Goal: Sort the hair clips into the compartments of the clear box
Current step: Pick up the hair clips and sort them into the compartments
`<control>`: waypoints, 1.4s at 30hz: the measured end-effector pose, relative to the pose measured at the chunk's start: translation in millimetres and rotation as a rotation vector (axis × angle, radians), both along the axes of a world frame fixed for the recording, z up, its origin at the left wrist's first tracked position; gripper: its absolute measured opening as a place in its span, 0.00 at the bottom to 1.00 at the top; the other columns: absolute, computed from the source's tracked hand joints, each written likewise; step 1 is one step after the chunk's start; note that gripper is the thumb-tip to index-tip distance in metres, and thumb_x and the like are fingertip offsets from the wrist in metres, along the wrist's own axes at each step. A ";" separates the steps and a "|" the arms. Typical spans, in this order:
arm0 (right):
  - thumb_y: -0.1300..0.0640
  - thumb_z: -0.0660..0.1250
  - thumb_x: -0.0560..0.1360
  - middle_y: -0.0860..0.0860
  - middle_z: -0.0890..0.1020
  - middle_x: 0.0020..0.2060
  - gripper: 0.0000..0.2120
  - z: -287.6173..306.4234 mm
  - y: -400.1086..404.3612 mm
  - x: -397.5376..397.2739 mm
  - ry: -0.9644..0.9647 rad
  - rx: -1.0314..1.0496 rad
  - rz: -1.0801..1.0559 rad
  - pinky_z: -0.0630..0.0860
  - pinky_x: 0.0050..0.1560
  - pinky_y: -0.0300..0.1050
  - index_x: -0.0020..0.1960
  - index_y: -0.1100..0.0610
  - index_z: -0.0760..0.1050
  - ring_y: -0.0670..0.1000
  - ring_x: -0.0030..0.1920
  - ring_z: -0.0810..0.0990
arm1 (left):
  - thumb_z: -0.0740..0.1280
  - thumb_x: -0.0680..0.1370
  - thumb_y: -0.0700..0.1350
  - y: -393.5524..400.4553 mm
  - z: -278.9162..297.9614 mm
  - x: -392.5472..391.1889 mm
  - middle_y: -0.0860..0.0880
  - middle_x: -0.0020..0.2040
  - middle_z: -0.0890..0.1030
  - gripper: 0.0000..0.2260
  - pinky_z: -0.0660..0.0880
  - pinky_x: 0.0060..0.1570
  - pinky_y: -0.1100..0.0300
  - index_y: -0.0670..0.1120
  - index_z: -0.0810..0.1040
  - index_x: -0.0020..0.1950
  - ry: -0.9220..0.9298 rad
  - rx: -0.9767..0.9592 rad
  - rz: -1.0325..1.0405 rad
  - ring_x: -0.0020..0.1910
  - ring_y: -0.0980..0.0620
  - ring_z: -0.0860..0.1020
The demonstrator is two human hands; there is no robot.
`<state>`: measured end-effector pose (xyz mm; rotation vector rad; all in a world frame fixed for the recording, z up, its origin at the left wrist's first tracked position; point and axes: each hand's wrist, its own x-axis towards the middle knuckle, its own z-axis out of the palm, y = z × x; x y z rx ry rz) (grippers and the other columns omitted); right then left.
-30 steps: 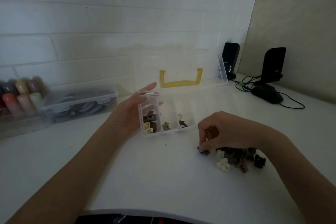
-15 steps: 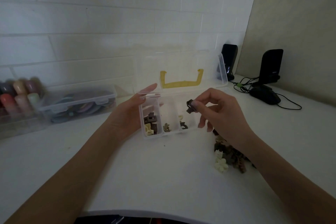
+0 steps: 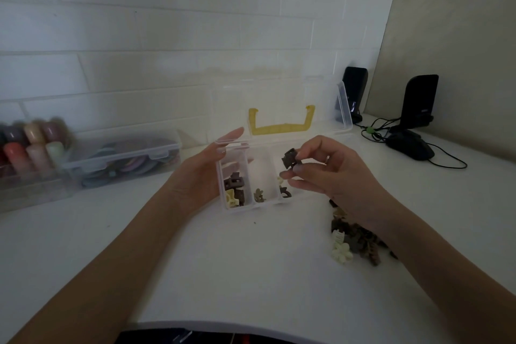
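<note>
One clear box (image 3: 279, 205), two hands, two lidded bins, two black stands, one mouse (image 3: 410, 145)

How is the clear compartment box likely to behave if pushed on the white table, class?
The clear box looks like thin plastic holding only a few clips, so probably light and apt to slide. Its open lid stands upright, so it may tip backward. That is likely why the left hand rests against its side.
</note>
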<state>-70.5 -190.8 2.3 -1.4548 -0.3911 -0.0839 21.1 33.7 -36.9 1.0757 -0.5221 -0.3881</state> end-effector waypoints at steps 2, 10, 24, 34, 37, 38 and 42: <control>0.74 0.64 0.71 0.56 0.82 0.41 0.08 -1.2 1.1 0.0 0.007 -0.016 -0.006 0.81 0.40 0.42 0.44 0.63 0.72 0.55 0.40 0.85 | 0.79 0.59 0.50 0.2 -0.1 0.1 0.46 0.61 0.80 0.32 0.59 0.69 0.39 0.51 0.79 0.62 -0.003 0.002 -0.003 0.62 0.42 0.76; 0.70 0.68 0.71 0.54 0.83 0.39 0.09 -4.0 4.3 0.3 -0.043 -0.136 -0.079 0.81 0.35 0.44 0.46 0.60 0.73 0.53 0.36 0.83 | 0.79 0.58 0.51 -0.1 0.0 0.3 0.46 0.61 0.79 0.32 0.59 0.69 0.40 0.51 0.79 0.62 -0.004 0.008 -0.008 0.62 0.43 0.76; 0.66 0.74 0.51 0.49 0.79 0.25 0.13 -3.8 86.3 36.0 -1.014 -1.314 -0.588 0.58 0.38 0.44 0.31 0.55 0.76 0.55 0.36 0.78 | 0.76 0.64 0.49 -1.5 -0.6 -1.1 0.45 0.55 0.80 0.31 0.76 0.49 0.54 0.46 0.74 0.66 -0.019 -0.047 -0.041 0.51 0.48 0.79; 0.59 0.67 0.74 0.40 0.84 0.45 0.10 21.5 28.7 17.7 -0.690 -1.035 -0.274 0.74 0.47 0.40 0.52 0.47 0.82 0.45 0.44 0.79 | 0.73 0.64 0.46 -2.8 -0.3 0.5 0.44 0.59 0.81 0.25 0.77 0.51 0.49 0.51 0.78 0.62 -0.010 -0.030 0.006 0.58 0.45 0.79; 0.55 0.70 0.70 0.38 0.84 0.38 0.08 23.8 -16.6 2.1 -0.474 -0.876 -0.163 0.75 0.38 0.32 0.49 0.48 0.83 0.44 0.38 0.81 | 0.74 0.61 0.45 -2.4 -0.5 1.2 0.47 0.56 0.82 0.26 0.77 0.54 0.48 0.52 0.80 0.60 -0.001 -0.017 -0.007 0.56 0.45 0.79; 0.54 0.71 0.69 0.40 0.85 0.37 0.08 21.8 -29.2 -3.1 -0.395 -0.855 -0.122 0.77 0.38 0.34 0.47 0.49 0.83 0.44 0.36 0.82 | 0.76 0.60 0.46 -2.8 -0.8 1.4 0.48 0.55 0.82 0.28 0.76 0.56 0.47 0.52 0.80 0.60 -0.001 -0.018 -0.010 0.56 0.45 0.80; 0.53 0.72 0.68 0.41 0.85 0.37 0.05 13.9 -53.5 -9.2 -0.172 -1.033 -0.056 0.77 0.43 0.34 0.44 0.46 0.84 0.41 0.38 0.82 | 0.77 0.59 0.49 -3.2 -1.5 2.6 0.48 0.56 0.81 0.30 0.73 0.59 0.45 0.53 0.79 0.61 -0.012 -0.016 -0.022 0.58 0.44 0.78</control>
